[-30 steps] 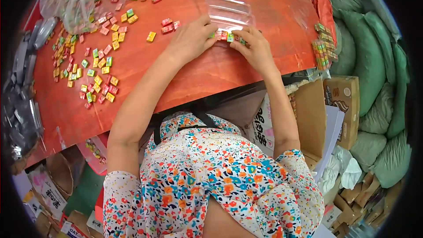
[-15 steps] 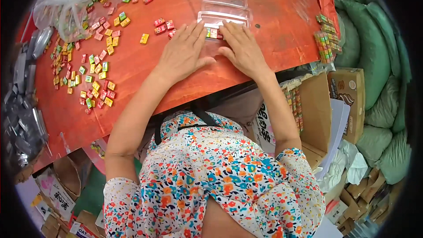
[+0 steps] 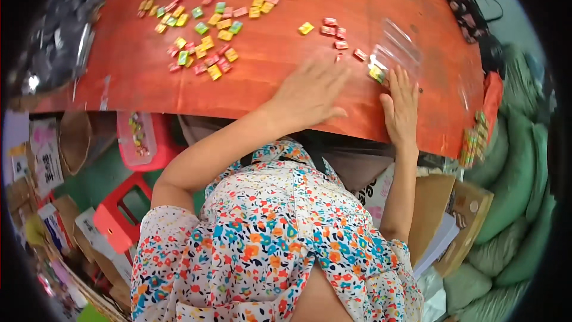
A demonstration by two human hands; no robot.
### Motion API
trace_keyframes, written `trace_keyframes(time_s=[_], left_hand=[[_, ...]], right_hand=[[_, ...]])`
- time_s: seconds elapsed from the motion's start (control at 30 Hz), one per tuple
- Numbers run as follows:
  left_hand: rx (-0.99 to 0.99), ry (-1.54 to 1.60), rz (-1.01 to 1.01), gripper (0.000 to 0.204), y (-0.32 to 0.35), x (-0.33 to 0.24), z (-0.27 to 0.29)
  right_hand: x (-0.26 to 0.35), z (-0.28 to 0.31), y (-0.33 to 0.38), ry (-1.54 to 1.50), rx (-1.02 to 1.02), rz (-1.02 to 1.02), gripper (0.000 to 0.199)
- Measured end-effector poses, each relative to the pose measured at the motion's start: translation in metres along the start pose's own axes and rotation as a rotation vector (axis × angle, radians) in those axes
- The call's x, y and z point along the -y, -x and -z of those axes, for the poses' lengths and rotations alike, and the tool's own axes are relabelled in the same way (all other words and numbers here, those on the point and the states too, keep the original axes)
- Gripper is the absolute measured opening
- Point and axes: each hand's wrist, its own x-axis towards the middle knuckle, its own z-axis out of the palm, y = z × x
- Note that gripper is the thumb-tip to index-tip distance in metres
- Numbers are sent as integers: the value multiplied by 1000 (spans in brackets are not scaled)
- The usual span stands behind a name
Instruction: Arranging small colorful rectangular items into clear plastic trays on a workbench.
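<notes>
My left hand [image 3: 311,90] is a little above the red tabletop, its fingers stretched out and smeared by motion, with no held thing showing. Just beyond its fingertips lie several small red wrapped sweets [image 3: 341,45]. My right hand [image 3: 402,106] rests with straight fingers against the near right side of a clear plastic tray [image 3: 400,40] with long compartments. A yellow-green wrapped sweet [image 3: 376,74] shows in the tray's near end, beside my right fingertips; my hand partly hides that end.
Many loose red, yellow and green sweets [image 3: 224,24] are scattered across the red table [image 3: 250,92] at left. Stacked sweets [image 3: 473,143] stand at its right edge. Dark plastic pieces [image 3: 56,39] are heaped at far left. A pink tub [image 3: 142,143] and cardboard box [image 3: 465,220] sit below the edge.
The view has swung to the left. My left hand has come away from the tray, leftward, while my right hand stays beside it.
</notes>
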Motion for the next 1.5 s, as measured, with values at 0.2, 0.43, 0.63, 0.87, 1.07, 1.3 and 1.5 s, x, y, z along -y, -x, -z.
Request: trace_keyframes(time_s=[0.2,0.43,0.63,0.87,1.07,1.3,1.5], left_hand=[[-169,-190,311,75,92,36,47],[-208,-428,692,62,170,75,71],[-260,-316,672,54,185,66,61],[-273,-326,637,53,178,67,63],[-277,-281,609,49,166,62,64],[-347,-316,584,47,159,69,74],[-338,-233,636,46,165,70,69]], right_hand=[[79,7,-73,-151,-18,205,55],[169,-16,-148,-360,-108,510,34],[230,-28,-141,-501,-144,534,28],[220,-23,-136,-482,-151,511,26],[142,-1,-145,-206,-256,272,23],[137,-19,-156,-154,-188,303,23],[151,-11,-127,-393,-240,459,25]])
